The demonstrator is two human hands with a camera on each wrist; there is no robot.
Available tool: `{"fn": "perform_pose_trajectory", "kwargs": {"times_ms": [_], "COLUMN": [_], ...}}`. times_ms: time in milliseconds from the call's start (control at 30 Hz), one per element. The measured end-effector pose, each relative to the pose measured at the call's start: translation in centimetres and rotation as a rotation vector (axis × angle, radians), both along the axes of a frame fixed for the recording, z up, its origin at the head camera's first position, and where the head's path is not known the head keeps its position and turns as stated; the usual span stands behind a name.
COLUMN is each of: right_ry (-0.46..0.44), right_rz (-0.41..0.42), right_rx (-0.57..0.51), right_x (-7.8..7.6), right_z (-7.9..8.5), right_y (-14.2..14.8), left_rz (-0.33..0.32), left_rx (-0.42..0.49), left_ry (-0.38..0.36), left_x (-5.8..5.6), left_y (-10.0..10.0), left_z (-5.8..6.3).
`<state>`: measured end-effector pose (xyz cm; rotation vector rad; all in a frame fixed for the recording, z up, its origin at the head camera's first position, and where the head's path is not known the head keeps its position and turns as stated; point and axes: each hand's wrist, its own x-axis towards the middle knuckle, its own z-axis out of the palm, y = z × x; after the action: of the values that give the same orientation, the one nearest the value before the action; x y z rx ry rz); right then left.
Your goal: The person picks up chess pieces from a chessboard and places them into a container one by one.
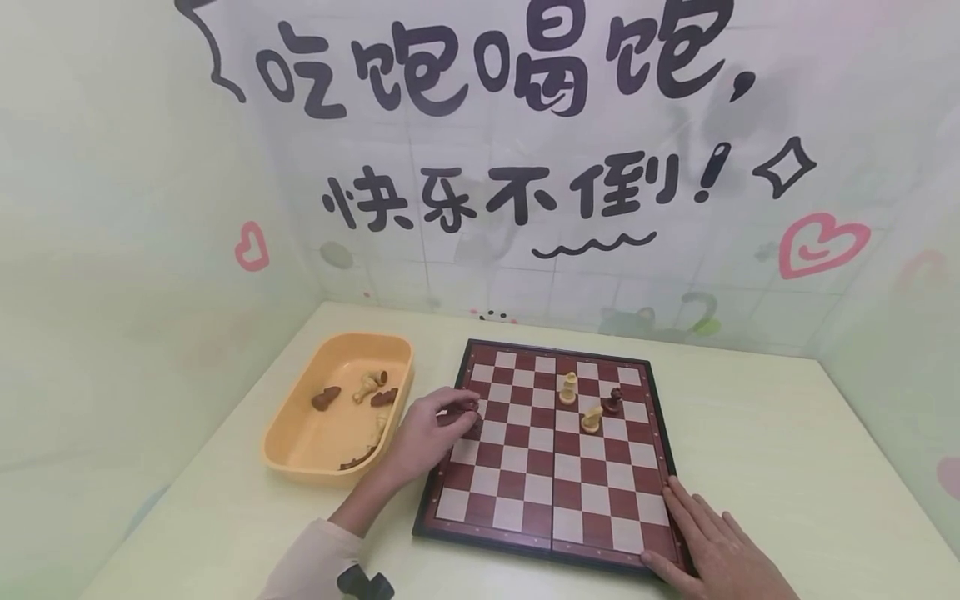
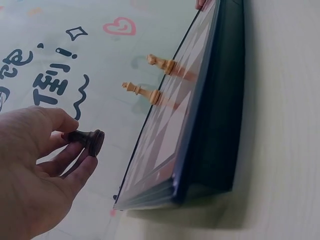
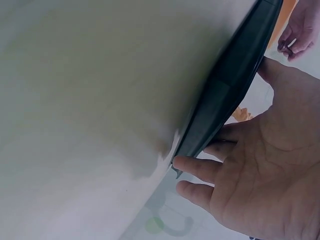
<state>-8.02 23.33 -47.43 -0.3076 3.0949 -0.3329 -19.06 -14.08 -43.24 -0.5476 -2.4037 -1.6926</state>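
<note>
Pinching a dark chess piece (image 2: 91, 141) between thumb and fingertips, the left hand (image 1: 427, 437) hangs over the left edge of the board (image 1: 517, 481), its fingers closed only as far as the slim piece needs. The left wrist view shows the piece's base pointing down, with a gap between it and the squares. The right hand (image 1: 716, 546) grips nothing: its fingers lie extended along the right rim, the thumb near the front corner.

To do this well, a light hold near the top should leave the base free to settle flat, so lowering it straight and slowly over the middle of one square makes sense. Parting the fingertips evenly would lessen the chance of tipping it. The right hand had best press gently, since a shove could jolt the standing pieces.

The held piece looks dark brown, with a narrow stem and a wide, ringed base; its top is hidden by the fingers, so its kind cannot be told. At the far end of the board's right half stand a pale piece (image 1: 567, 389), a second pale piece (image 1: 592, 420) and another dark piece (image 1: 612, 402), all upright on checks of deep red and off-white. Left of the board, just beside it, a yellow tray (image 1: 303, 473) holds more pieces, pale and dark, several lying on their sides. Beneath everything is a pale table (image 1: 787, 450).
</note>
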Motion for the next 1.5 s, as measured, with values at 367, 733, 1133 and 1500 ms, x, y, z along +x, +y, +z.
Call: {"fn": "perform_pose_trajectory", "kwargs": {"times_ms": [367,733,1133,1500], "right_ry": [-0.017,0.020,0.015,0.019], "right_rz": [-0.009,0.002,0.013,0.027], "right_rx": [-0.002,-0.001,0.007,0.003], "right_x": [-0.1,-0.1,-0.2,-0.1], "right_z": [-0.4,-0.5,-0.6,-0.1], "right_y": [0.1,0.3,0.5,0.5], "left_rz": [0.015,0.068,0.125,0.134], "left_rx": [0.051,0.059,0.047,0.055], "left_ry": [-0.046,-0.067,-0.029,-0.023], "left_x": [-0.2,0.0,0.7,1.1], "left_y": [-2.3,-4.8,-7.6,-9.7], "left_z": [1.0,1.3,1.9,1.9]}}
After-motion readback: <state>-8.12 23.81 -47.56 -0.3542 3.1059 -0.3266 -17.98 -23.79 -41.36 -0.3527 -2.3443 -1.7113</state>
